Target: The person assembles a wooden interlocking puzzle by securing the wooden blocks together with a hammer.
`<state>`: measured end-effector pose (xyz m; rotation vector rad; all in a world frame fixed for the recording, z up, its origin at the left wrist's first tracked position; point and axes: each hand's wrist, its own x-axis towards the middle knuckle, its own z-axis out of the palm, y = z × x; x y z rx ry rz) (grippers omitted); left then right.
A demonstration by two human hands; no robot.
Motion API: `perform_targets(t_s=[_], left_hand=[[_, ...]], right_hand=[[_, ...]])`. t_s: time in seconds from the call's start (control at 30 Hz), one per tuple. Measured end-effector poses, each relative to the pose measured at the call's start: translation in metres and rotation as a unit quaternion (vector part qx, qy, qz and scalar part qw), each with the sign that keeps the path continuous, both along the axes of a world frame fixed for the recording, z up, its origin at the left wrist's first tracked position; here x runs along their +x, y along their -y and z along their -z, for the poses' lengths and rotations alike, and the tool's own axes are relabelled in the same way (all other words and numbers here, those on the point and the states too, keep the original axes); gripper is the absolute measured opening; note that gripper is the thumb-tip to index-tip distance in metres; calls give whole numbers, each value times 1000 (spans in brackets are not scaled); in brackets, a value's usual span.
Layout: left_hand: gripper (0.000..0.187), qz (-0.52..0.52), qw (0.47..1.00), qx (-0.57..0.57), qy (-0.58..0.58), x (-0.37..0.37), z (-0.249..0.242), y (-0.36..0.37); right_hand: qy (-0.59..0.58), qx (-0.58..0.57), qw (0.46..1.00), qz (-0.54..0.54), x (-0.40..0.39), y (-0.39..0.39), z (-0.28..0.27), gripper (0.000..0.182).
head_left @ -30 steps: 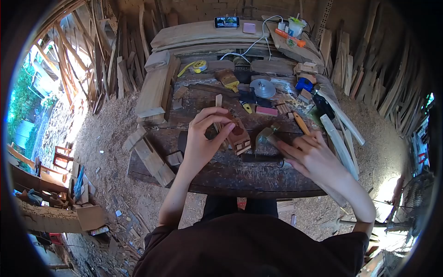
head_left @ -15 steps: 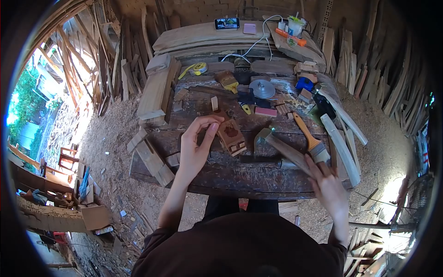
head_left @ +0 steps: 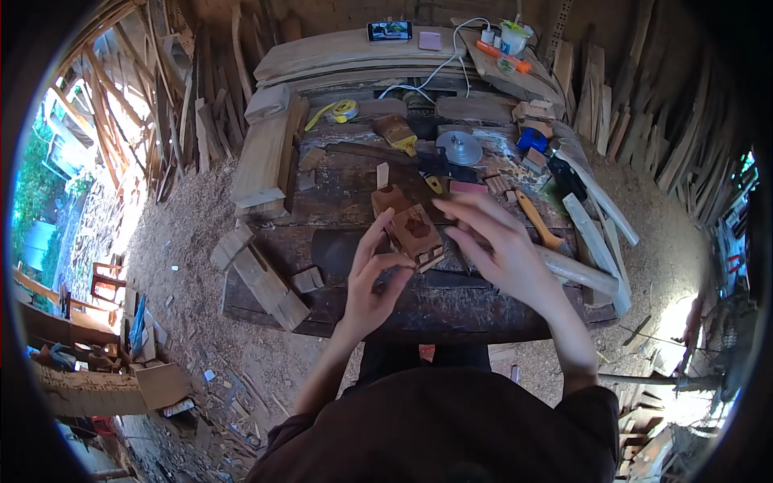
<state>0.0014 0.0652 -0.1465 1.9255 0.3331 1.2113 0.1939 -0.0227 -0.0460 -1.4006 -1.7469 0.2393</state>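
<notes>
A small brown wooden block with a dark reddish patch (head_left: 417, 229) and notched pieces at its near end lies mid-bench. My left hand (head_left: 375, 282) is at its left side, fingers curved and apart, fingertips against or very close to the block. To the right of it hovers my right hand (head_left: 501, 243), thumb and fingers spread, with nothing visible between them. A wooden handle (head_left: 581, 271) sticks out beyond my right forearm; its other end is hidden. Beside that hand lies a paintbrush with an orange handle (head_left: 535, 217), its bristles covered.
The dark workbench (head_left: 354, 310) carries a yellow tape measure (head_left: 345, 111), a second brush (head_left: 396, 135), a grey disc (head_left: 459, 148) and a pink block (head_left: 469, 187). Thick timber (head_left: 266, 161) stands left, pale strips (head_left: 592, 225) right. A phone (head_left: 390, 31) rests at the back.
My right hand has left the wooden handle and moved left to beside the block. My left hand has come down and right, its pinch now opened. The handle has shifted right.
</notes>
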Motion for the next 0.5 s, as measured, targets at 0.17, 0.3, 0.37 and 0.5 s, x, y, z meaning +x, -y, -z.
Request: perform_targets(t_s=[0.17, 0.3, 0.37, 0.5], left_hand=[[18, -4, 996, 89, -29, 0, -1, 2], [17, 9, 995, 85, -50, 1, -1, 2], [17, 7, 994, 93, -54, 1, -1, 1], [16, 9, 995, 84, -52, 1, 0, 0]], right_hand=[[-25, -12, 997, -75, 2, -36, 13, 23], [-2, -34, 997, -66, 5, -39, 10, 15], [7, -36, 997, -69, 5, -40, 11, 13], [-26, -31, 997, -59, 1, -41, 16, 10]])
